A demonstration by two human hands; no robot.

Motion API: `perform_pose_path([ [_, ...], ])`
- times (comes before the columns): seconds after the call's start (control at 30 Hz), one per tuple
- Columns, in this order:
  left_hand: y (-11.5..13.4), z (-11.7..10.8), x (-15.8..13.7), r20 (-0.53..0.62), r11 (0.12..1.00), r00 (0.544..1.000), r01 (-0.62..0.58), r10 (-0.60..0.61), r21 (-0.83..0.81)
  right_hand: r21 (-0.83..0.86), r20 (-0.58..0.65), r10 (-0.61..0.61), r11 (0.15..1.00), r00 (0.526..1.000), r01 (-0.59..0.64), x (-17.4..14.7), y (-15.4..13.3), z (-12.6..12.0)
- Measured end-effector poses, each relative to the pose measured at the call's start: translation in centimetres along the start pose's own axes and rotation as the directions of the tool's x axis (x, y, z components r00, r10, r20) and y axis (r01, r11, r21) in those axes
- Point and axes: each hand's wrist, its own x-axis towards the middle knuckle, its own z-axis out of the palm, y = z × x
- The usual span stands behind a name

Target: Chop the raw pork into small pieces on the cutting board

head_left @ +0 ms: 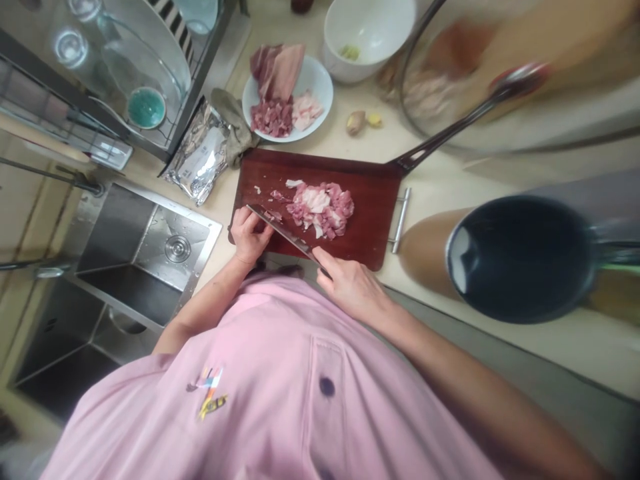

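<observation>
My right hand (353, 287) is closed around the handle of a knife (283, 232), whose blade slants up and left across the near part of the red-brown cutting board (367, 207). By the blade's far end, at the board's left edge, my left hand (250, 235) has its fingers curled; what they hold, if anything, is hidden. A small strip of meat lies just beyond the blade there. Chopped pink meat with white fat (325, 208) is heaped mid-board, and a few scraps are scattered to its left.
Behind the board stand a plate (320, 77) of meat, a white bowl (370, 33) and ginger (356, 123). A dark-handled utensil (450, 130) reaches the board's corner. A dark pot (520, 260) is at right; a foil bag (200, 153), dish rack (200, 87) and sink (210, 230) are left.
</observation>
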Motion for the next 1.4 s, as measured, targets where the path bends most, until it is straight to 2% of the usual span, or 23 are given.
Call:
perform_pose_path([
  [0.17, 0.0, 0.1, 0.0, -0.001, 1.000, 1.000, 0.025, -0.025, -0.007, -0.063, 0.036, 0.009, 0.998, 0.999, -0.007, -0.1, 0.3, -0.2],
  [0.3, 0.5, -0.1, 0.1, 0.003, 0.998, 0.999, 0.046, -0.046, -0.040, -0.048, 0.087, 0.019, 0.999, 0.996, -0.015, 0.0, 0.5, -0.3],
  [0.43, 1.1, -0.7, 0.3, 0.036, 0.997, 0.998, 0.050, -0.048, -0.055, -0.024, 0.095, 0.032, 0.999, 0.995, -0.030, 2.9, -0.6, -0.3],
  [0.57, 1.1, -0.8, 0.5, 0.063, 0.996, 0.997, 0.057, -0.053, -0.064, 0.022, 0.050, 0.001, 1.000, 0.999, -0.003, 5.9, -1.8, 0.1],
  [0.67, 0.9, -0.5, 0.4, 0.030, 0.994, 0.998, 0.058, -0.056, -0.096, 0.011, 0.071, 0.013, 1.000, 0.997, -0.014, 5.2, -1.3, 0.5],
  [0.83, 0.7, -0.1, 0.2, -0.112, 0.976, 0.994, -0.039, 0.015, -0.215, 0.009, 0.106, 0.091, 0.996, 0.990, -0.093, 3.6, -0.3, 0.1],
  [0.93, 0.7, -0.1, 0.3, -0.147, 0.970, 0.989, -0.025, -0.011, -0.243, 0.107, 0.048, 0.060, 0.992, 0.997, -0.064, 4.2, -0.6, -0.8],
  [1.0, 0.8, 0.0, 0.4, -0.163, 0.969, 0.986, -0.009, -0.033, -0.246, 0.111, 0.002, 0.064, 0.992, 0.998, -0.063, 4.1, -0.7, -1.3],
  [1.07, 0.7, 0.1, 0.4, -0.166, 0.970, 0.985, 0.004, -0.045, -0.243, 0.071, -0.011, 0.058, 0.996, 0.998, -0.057, 3.2, -0.6, -1.5],
  [1.23, 0.5, 0.4, 0.4, -0.141, 0.973, 0.985, 0.067, -0.100, -0.221, 0.017, 0.068, 0.004, 1.000, 0.998, -0.005, 0.4, 0.0, -1.5],
  [1.3, 0.5, 0.4, 0.3, -0.130, 0.971, 0.985, 0.086, -0.117, -0.221, 0.008, 0.097, 0.010, 1.000, 0.995, -0.011, 0.4, 0.0, -1.4],
  [1.4, 0.5, 0.2, 0.3, -0.110, 0.970, 0.988, 0.084, -0.112, -0.229, -0.020, 0.125, 0.016, 1.000, 0.992, -0.013, 2.1, -0.7, -1.4],
])
